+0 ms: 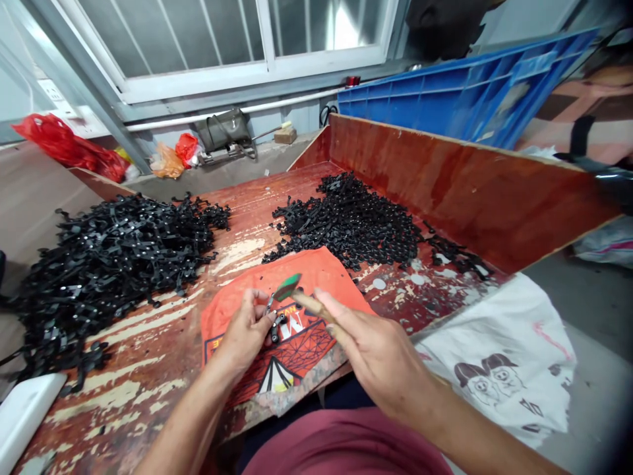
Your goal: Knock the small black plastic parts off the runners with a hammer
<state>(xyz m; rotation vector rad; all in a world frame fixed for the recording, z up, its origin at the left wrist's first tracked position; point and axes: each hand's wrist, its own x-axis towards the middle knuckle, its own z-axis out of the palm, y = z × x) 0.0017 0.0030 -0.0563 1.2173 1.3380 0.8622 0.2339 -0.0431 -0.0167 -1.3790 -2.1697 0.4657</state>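
Observation:
My right hand [368, 340] is closed around the pale wooden handle of a small knife [307, 302]. Its short, broad head, dark with green on it, points left towards my left hand [250, 326]. That hand pinches small black parts [277, 326] between thumb and fingers; how many cannot be told. The knife head is close to the parts, and whether they touch is unclear. Both hands are above an orange printed cloth [222, 307] laid at the front of the table.
A large heap of black parts [123, 244] lies left, and another pile [353, 221] lies behind the cloth. A wooden board [445, 185] walls the right side, with a blue crate [420, 105] beyond. A white cloth [504, 356] hangs at the right front. A person [593, 112] is partly visible right.

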